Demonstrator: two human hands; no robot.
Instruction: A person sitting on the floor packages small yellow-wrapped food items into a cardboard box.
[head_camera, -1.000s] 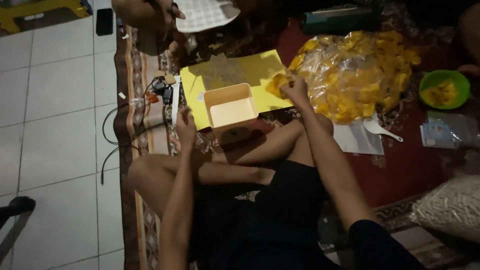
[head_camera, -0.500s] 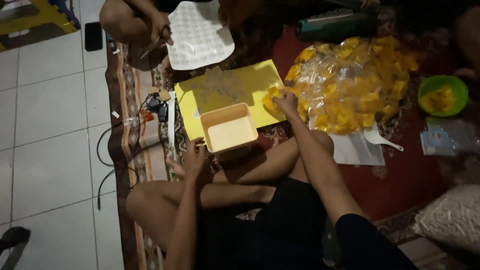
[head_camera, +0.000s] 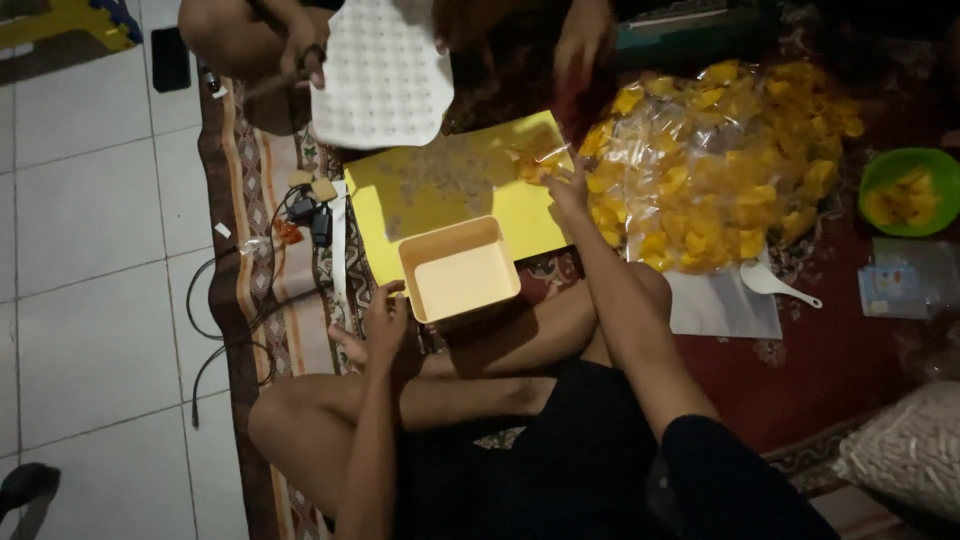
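View from the head camera, looking down on a person seated cross-legged on a dark red patterned carpet (head_camera: 850, 370) beside a white tiled floor (head_camera: 90, 250). The left hand (head_camera: 383, 325) rests near the knee with its fingers (head_camera: 350, 345) loosely spread and gripping nothing; its fingertips touch or nearly touch the lower left corner of a shallow rectangular orange plastic tray (head_camera: 460, 270), which appears empty and lies partly on a flat yellow sheet (head_camera: 520, 215) spread on the carpet. The right hand (head_camera: 568, 190) reaches forward across the knee to the far right corner of the yellow sheet, fingers curled over a small heap of yellow chips (head_camera: 540, 160) there; whether they actually grip any pieces cannot be told. A scatter of brownish crumbs lies on the sheet's middle. Just to the right of that hand lies a large clear plastic bag of yellow chips (head_camera: 720, 160), with a white plastic spoon (head_camera: 778, 284) on a clear plastic sheet (head_camera: 725, 305) below it. Further right stand a round green bowl (head_camera: 905, 190) holding more yellow pieces and a small clear packet (head_camera: 900, 285). At top, another person's hands (head_camera: 300, 45) hold a white perforated tray (head_camera: 385, 80). Black cables and a plug adapter (head_camera: 310, 220) lie at the carpet's left edge; a sack of pale pellets (head_camera: 905, 455) shows at lower right.
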